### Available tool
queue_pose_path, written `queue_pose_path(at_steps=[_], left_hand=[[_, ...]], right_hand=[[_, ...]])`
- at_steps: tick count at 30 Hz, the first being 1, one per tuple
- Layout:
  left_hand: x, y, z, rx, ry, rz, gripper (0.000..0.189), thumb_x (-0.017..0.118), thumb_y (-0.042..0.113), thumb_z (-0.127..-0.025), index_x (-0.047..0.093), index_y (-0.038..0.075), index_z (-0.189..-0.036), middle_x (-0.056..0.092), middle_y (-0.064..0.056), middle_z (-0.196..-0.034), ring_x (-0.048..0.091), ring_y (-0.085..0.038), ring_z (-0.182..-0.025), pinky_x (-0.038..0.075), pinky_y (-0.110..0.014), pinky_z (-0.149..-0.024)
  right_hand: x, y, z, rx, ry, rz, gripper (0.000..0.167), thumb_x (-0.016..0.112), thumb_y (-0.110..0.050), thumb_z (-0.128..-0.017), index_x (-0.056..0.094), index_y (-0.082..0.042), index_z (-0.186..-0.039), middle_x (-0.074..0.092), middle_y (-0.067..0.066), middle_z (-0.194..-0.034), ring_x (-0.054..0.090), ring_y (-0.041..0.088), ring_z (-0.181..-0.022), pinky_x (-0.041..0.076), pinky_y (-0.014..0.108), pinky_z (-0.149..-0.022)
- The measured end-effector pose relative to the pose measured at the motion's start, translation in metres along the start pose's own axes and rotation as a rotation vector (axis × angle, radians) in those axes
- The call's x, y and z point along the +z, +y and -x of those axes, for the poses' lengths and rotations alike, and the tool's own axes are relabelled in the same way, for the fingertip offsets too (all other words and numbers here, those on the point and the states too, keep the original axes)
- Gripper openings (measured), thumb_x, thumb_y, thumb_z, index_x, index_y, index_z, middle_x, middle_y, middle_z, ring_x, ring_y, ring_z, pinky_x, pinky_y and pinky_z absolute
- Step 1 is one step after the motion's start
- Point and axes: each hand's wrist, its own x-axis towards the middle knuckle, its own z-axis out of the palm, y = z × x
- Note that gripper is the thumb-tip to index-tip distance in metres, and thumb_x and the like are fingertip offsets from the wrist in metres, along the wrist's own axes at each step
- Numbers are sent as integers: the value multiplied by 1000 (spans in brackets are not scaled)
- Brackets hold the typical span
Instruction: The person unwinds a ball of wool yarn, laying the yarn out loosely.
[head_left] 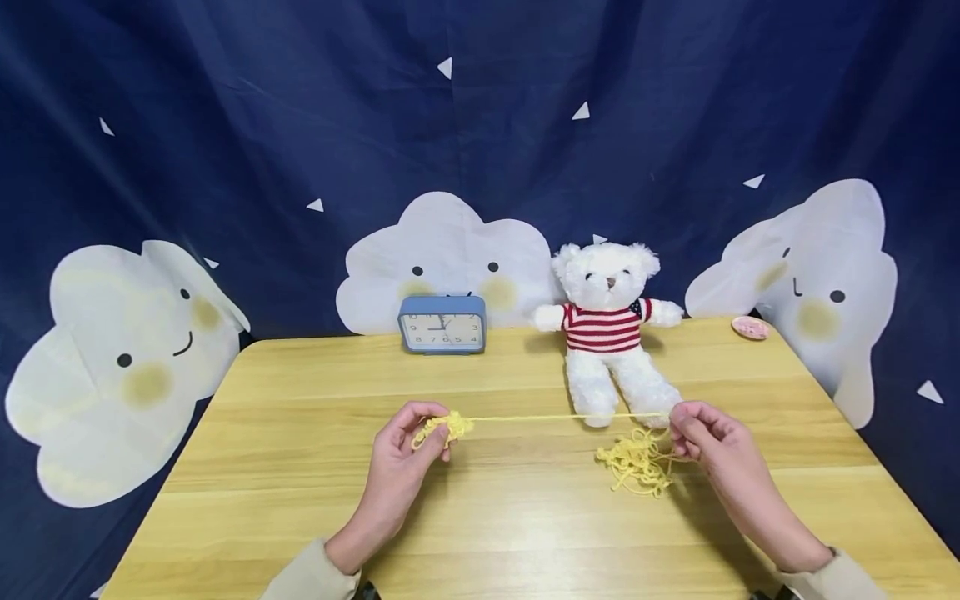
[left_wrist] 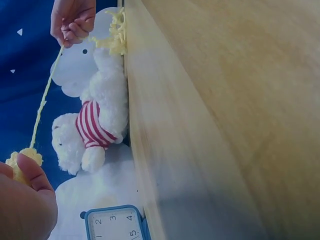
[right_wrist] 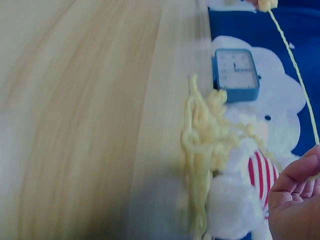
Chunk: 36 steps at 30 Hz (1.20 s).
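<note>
Right now, your left hand [head_left: 396, 468] pinches a small wad of yellow yarn [head_left: 457, 424] between thumb and fingers, raised over the wooden table [head_left: 285, 450]. From that wad a single yellow strand [head_left: 547, 417] runs straight and taut across to your right hand [head_left: 720, 443], whose thumb and index finger pinch it while the other fingers curl in toward the palm. A loose yellow tangle [head_left: 636, 465] lies on the tabletop just beside your right hand, on its left, and a thin length from it leads up to your right fingers. Behind the tangle you have a white teddy bear [head_left: 604, 331] in a red-and-white striped sweater, sitting upright with its legs toward you. A blue alarm clock [head_left: 442, 327] stands to the bear's left as you look at it, near the far edge, and a small pink oval piece [head_left: 751, 327] lies by the far right corner. A navy curtain [head_left: 510, 142] printed with white clouds hangs behind everything.
</note>
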Motion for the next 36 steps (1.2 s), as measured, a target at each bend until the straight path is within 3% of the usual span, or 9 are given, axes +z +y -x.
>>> queue_pose_path(at_steps=[3,6,10,15,19,26,36], left_hand=[[1,-1,-1,15,-4,1,20,68,-9,-102,63,-15,-120,65,-17,-108,66,-20,-81,63,-23,-70],[1,-1,-2,15,-4,5,20,68,-8,-103,62,-16,-120,65,-17,-107,66,-19,-80,63,-23,-71],[0,-1,-2,2,8,8,20,67,-9,-103,62,-15,-122,64,-17,-109,66,-20,-80,63,-23,-72],[-1,-2,-1,2,5,34,20,67,-9,-103,61,-16,-122,64,-16,-110,66,-19,-77,63,-23,-71],[-2,-3,-1,18,-7,44,22,66,-8,-104,59,-18,-122,65,-15,-107,66,-18,-76,62,-22,-69],[-1,-2,-2,36,14,35,22,67,-10,-103,61,-18,-122,66,-14,-107,65,-16,-78,63,-24,-69],[1,0,-2,23,-16,39,29,68,-8,-103,59,-20,-128,64,-15,-115,66,-16,-85,62,-22,-73]], right_hand=[[-12,2,-2,1,22,37,15,62,-5,-111,70,3,-102,67,5,-88,62,12,-74,58,22,-66],[-23,4,-3,26,25,163,14,63,-8,-112,70,2,-104,69,5,-88,62,12,-75,56,22,-65],[-34,6,-3,89,-25,362,20,62,-12,-113,69,7,-110,69,4,-89,62,11,-76,58,24,-66],[-44,10,-4,148,-78,488,27,58,-15,-115,65,11,-115,67,4,-92,61,11,-77,60,26,-68],[-50,11,-7,174,-101,531,28,58,-16,-115,64,12,-116,67,5,-94,61,12,-77,59,25,-66],[-48,12,-8,198,-228,521,26,60,-13,-113,64,12,-120,69,11,-97,65,13,-82,60,26,-70],[-32,16,-3,168,-267,451,31,61,-9,-111,60,14,-132,70,15,-118,69,12,-99,63,27,-86]])
